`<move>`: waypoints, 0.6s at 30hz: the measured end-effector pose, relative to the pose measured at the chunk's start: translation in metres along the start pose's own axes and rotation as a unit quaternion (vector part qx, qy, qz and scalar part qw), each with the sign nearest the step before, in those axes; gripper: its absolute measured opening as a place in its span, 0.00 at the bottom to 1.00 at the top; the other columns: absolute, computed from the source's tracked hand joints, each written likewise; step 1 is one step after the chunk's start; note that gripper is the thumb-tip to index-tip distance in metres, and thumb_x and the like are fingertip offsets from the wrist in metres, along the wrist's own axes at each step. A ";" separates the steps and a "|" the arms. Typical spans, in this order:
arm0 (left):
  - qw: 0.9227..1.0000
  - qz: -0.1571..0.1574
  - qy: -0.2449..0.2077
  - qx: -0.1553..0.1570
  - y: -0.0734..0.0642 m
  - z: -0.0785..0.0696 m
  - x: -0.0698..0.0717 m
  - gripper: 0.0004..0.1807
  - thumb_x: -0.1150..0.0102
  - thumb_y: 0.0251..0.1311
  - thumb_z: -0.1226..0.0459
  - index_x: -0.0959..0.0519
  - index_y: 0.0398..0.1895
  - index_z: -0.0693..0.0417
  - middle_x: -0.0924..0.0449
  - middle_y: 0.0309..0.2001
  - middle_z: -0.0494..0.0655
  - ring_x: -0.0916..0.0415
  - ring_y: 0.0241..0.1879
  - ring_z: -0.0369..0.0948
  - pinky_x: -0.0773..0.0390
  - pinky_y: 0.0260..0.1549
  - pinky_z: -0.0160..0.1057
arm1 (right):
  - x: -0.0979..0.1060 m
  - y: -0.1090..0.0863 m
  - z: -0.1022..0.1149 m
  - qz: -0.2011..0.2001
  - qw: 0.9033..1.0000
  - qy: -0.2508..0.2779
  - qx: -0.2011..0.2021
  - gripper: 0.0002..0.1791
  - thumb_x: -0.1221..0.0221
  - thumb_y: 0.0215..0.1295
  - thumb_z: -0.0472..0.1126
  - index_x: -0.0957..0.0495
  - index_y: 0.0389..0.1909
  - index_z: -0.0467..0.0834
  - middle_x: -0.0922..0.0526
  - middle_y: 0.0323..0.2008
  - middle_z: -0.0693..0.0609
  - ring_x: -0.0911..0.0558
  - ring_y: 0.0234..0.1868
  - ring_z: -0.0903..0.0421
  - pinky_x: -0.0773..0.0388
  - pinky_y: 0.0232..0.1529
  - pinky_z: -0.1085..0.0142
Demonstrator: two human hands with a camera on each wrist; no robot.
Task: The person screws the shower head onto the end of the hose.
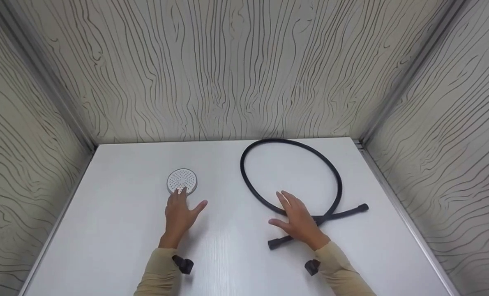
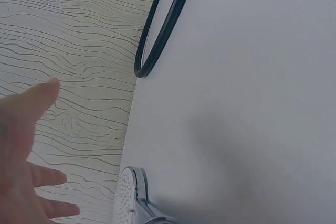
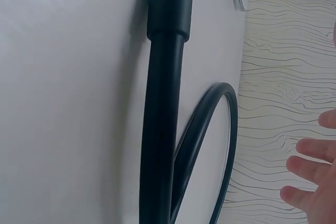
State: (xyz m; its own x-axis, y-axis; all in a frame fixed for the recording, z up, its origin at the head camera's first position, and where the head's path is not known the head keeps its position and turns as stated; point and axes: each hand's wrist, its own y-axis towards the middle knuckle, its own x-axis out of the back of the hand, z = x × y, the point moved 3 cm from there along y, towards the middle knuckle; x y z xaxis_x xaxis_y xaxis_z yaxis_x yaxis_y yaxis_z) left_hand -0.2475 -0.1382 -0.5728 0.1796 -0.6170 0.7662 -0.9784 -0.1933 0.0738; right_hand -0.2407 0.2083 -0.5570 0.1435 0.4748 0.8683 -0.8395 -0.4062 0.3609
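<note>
Clearly, shower head: it lies on the left part of the white tabletop, its round nozzle face up.
Handle: I see only its start in the left wrist view; it runs from the face back toward the person, so I read the long axis as far to near.
Left hand: the nearer hand, on the person's side of the shower head; fingers extended over the near rim, thumb wide, nothing gripped. I cannot tell whether they touch.
What a grasp turns on: in my judgement, the handle's line, which points back under the left palm.
Black hose: to the right, one loop, crossing itself beside the right hand. One end fitting points left, between the hands; the other points right.
Right hand: spread, holding nothing, over the hose near its crossing; palm contact I cannot tell.
Surround: wood-grain panels behind and on both sides.
</note>
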 end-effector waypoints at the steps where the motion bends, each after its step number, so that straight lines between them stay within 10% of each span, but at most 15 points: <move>1: 1.000 0.001 -0.002 0.002 0.000 0.001 0.000 0.49 0.39 0.57 0.40 0.40 0.71 0.65 0.44 0.71 0.70 0.49 0.72 0.65 0.43 0.68 0.67 | 0.000 -0.001 -0.001 0.001 1.000 0.005 0.002 0.46 0.33 0.55 0.58 0.37 0.70 0.38 0.29 0.65 0.37 0.30 0.67 0.39 0.31 0.65 0.41; 18: 0.988 0.072 -0.094 0.098 0.006 0.019 0.005 0.52 0.41 0.58 0.39 0.48 0.75 0.62 0.48 0.74 0.66 0.50 0.73 0.63 0.45 0.71 0.61 | 0.002 -0.021 -0.009 0.056 0.998 0.002 0.013 0.55 0.35 0.44 0.72 0.32 0.67 0.41 0.27 0.64 0.39 0.27 0.64 0.39 0.28 0.63 0.45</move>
State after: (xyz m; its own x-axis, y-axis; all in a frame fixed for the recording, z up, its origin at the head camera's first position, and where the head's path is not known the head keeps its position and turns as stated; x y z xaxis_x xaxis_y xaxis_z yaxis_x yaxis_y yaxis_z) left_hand -0.2508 -0.1570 -0.5812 0.0746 -0.7758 0.6266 -0.9595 -0.2269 -0.1667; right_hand -0.2275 0.2252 -0.5661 0.0477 0.4281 0.9025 -0.8365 -0.4767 0.2703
